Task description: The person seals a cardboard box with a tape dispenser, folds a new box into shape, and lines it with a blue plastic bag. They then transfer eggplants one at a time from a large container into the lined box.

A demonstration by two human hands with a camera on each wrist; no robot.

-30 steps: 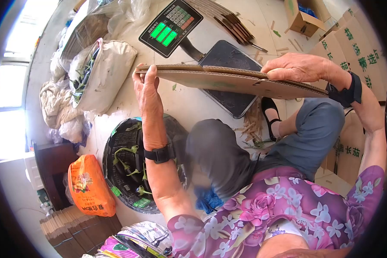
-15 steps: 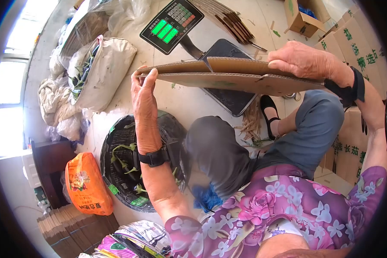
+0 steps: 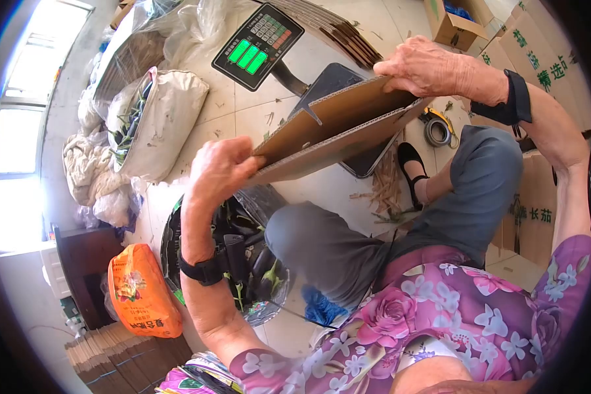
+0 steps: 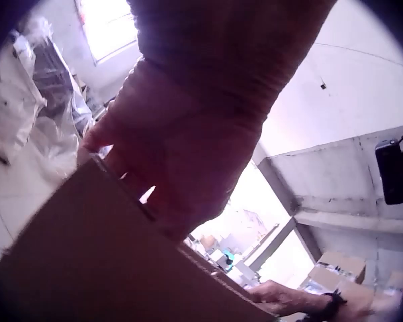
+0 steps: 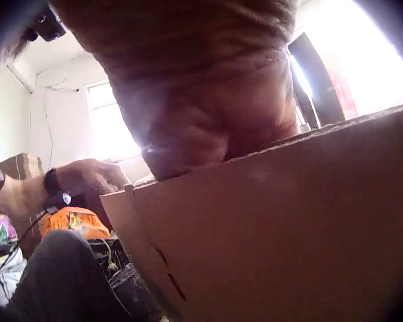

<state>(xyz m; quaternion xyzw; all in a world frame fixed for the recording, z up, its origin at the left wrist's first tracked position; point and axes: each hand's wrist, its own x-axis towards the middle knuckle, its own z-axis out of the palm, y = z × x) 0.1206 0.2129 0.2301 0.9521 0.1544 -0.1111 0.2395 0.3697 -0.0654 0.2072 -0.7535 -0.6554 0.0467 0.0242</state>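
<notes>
A part-opened cardboard carton (image 3: 348,148) is held in the air between my hands, its near and far panels spread apart with a gap between them. My left hand (image 3: 220,167) grips its left end, fingers bent over the edge. The right hand (image 3: 423,69) pinches the far panel at the right end. In the left wrist view, the fingers of the left hand (image 4: 181,141) reach over the rim of the carton (image 4: 107,248). Seen from the right wrist, the right hand (image 5: 208,114) comes over the top edge of a panel, its fingertips hidden behind it.
Below the carton stands a platform scale (image 3: 331,82) with a lit display (image 3: 246,58). Eggplants (image 3: 266,262) fill a dark-lined tub by the left forearm. A tape dispenser (image 3: 438,131) lies near the foot. An orange bag (image 3: 144,289) and printed cartons (image 3: 545,65) stand at the sides.
The carton's panels have spread from almost flat to apart. My left hand has moved down and curled over its end; the right hand has gone up and left, tilting the carton.
</notes>
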